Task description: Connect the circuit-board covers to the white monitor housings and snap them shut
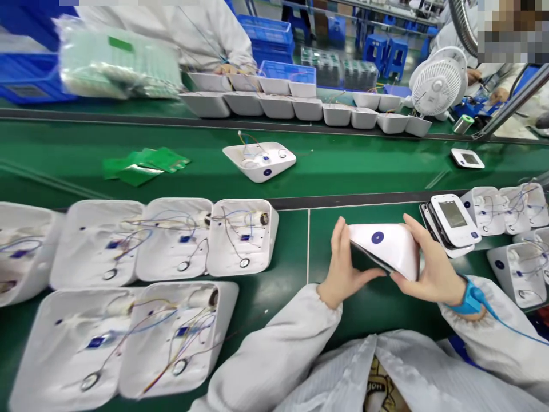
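Grip: both hands clasp one white device housing between them, above the green bench in front of the person's chest.
Left hand: palm pressed flat against the housing's left end, fingers upright, thumb hooked under the lower edge.
Right hand: fingers curled over the right end and underside, thumb on top; a blue wrist strap with a cord circles the wrist.
Housing: tilted, white shell with a blue dot facing up, dark seam along its lower left edge.
Right edge: a stack of finished monitors with screens lies just beside the right hand; open shells with wiring crowd further right.
Left side: more open wired shells in two rows, well apart from the left hand, with bare green mat between.
Far side: a dark strip borders the conveyor belt, where one open shell lies alone.
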A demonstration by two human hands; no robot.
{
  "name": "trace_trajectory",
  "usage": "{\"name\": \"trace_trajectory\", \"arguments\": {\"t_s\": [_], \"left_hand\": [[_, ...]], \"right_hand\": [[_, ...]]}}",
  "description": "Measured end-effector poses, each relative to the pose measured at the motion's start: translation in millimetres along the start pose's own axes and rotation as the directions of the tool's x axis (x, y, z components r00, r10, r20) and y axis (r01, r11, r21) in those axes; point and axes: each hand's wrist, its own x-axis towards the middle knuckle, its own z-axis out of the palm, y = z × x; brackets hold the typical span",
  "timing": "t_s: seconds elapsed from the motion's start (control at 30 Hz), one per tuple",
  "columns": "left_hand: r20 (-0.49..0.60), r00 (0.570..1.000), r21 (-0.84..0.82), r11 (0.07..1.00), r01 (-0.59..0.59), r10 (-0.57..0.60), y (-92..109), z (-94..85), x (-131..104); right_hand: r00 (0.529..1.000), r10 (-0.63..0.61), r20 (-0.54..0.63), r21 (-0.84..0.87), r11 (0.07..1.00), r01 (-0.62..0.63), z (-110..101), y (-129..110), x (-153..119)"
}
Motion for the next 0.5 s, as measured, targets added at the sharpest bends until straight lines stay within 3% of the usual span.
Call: {"name": "trace_trajectory", "arguments": {"t_s": [0.07,0.13,0.2,0.23,0.3,0.37,0.5], "left_hand": [[0.099,0.964,-0.329,0.906,0.265,-0.246,-5,-4.2,3],[0.251,0.885,-0.602,0.653,0.460,-0.392,-10,-6.7,5],[0.319,0.828,-0.733,0.435,0.524,-0.460,-13,-7.0,6],[0.310,0.809,-0.765,0.374,0.524,-0.499,-14,-6.9,6],[0.283,0.773,-0.779,0.334,0.531,-0.567,-14,-8.0,6],[0.279,0.755,-0.756,0.349,0.554,-0.594,-11,-12.5,8],[0.286,0.736,-0.615,0.471,0.632,-0.614,-3,-27.9,21]], "right_hand": [[0.994,-0.104,-0.040,-0.008,0.995,0.104,2,-6,3],[0.986,-0.157,-0.051,0.068,0.985,0.160,5,-4,3],[0.983,-0.177,-0.048,0.177,0.967,0.183,10,4,0],[0.985,-0.167,-0.051,0.227,0.958,0.174,13,10,-2],[0.994,-0.083,-0.065,0.334,0.937,0.101,19,22,-5],[0.995,0.086,-0.050,0.482,0.875,-0.051,25,32,-8],[0.924,0.369,0.096,0.705,0.631,-0.325,39,52,-4]]}}
